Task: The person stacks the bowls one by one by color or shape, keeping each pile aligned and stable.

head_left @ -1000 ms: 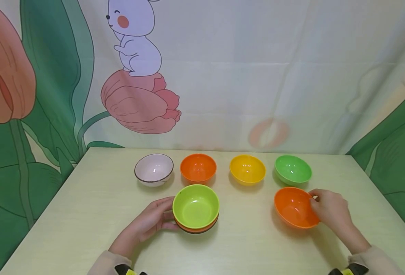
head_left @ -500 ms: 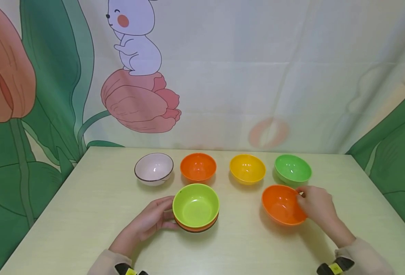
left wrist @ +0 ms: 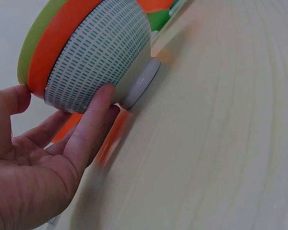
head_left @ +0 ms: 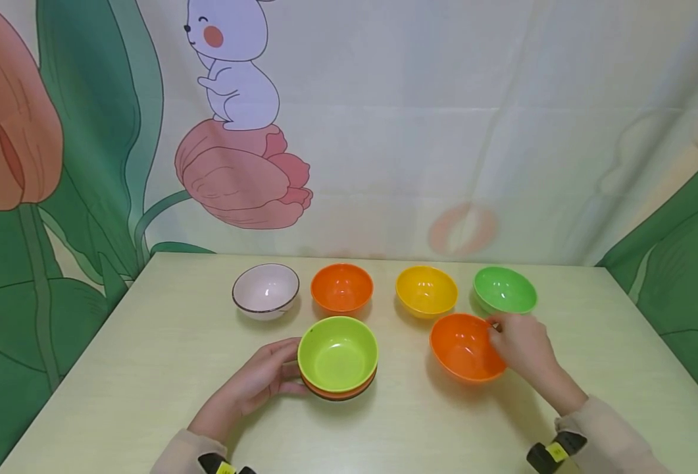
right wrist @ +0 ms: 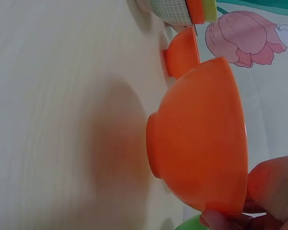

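Observation:
My left hand [head_left: 266,376] holds the near side of a stack of bowls on the table, thumb at the rim and fingers against the lower wall. On top of the stack is a lime green bowl [head_left: 338,355], over an orange bowl [left wrist: 62,43] and a white bowl with green dashes [left wrist: 98,57] at the bottom. My right hand [head_left: 523,345] pinches the right rim of another orange bowl [right wrist: 201,139], held slightly tilted. Its shadow lies apart from its foot on the table in the right wrist view.
Along the back of the table [head_left: 147,395] stand a white bowl with a dark rim [head_left: 265,289], an orange bowl [head_left: 341,288], a yellow bowl [head_left: 426,289] and a green bowl [head_left: 502,288]. A printed curtain [head_left: 372,131] hangs behind them.
My right hand has carried the orange bowl leftward, closer to the stack and slightly farther back. The left hand and the stack have stayed in place.

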A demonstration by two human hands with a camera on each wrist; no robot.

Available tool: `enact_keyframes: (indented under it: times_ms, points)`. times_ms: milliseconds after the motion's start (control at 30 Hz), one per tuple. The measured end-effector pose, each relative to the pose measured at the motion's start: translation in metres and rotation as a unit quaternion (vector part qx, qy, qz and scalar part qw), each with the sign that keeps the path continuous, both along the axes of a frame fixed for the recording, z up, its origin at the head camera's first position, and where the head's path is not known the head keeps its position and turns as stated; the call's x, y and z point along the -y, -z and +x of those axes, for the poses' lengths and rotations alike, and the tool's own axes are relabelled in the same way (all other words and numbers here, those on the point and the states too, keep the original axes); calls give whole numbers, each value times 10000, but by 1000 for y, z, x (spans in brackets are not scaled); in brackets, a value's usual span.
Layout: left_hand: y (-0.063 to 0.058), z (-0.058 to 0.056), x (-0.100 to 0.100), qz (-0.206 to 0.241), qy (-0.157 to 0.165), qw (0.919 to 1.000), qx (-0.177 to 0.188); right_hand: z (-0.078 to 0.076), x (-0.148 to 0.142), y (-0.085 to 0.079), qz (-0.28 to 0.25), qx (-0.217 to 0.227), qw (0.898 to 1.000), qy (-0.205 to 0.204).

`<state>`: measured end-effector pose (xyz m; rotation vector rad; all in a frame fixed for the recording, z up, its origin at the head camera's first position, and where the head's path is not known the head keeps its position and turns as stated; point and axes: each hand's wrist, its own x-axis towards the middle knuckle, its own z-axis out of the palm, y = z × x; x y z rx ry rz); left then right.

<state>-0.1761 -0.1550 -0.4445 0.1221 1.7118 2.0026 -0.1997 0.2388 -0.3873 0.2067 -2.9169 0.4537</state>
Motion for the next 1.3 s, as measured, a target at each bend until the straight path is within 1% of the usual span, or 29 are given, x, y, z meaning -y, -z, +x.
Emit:
enact_keyframes:
  times_ms: [133,300,400,533,767,1000,1100,1300]
  points:
    - [0,0,0,3,5,10000,-2,-3,7,-6,88,-6,10000,-32]
    - [0,0,0,3,21,10000,9,-6,16,-13,80,-175,9997,-159]
    - [0,0,0,-13,28,10000,-9,-8,21,-18,26,-141,9997,-206]
    - [0,-1,1,-41,24,10000,-4,-12,29,-23,96,-163,9995,-263]
    - [1,-1,0,-2,16,10000,0,-17,41,-30,168,-165,9989,-414]
    - [1,-1,0,-25,7,10000,3,-20,52,-35,156,-124,9987,-473]
    - [0,0,0,-13,18,10000,-2,-21,57,-37,117,-164,9985,-508]
    - [-1,0,0,-7,6,10000,27,-20,68,-45,44,-422,9967,-693]
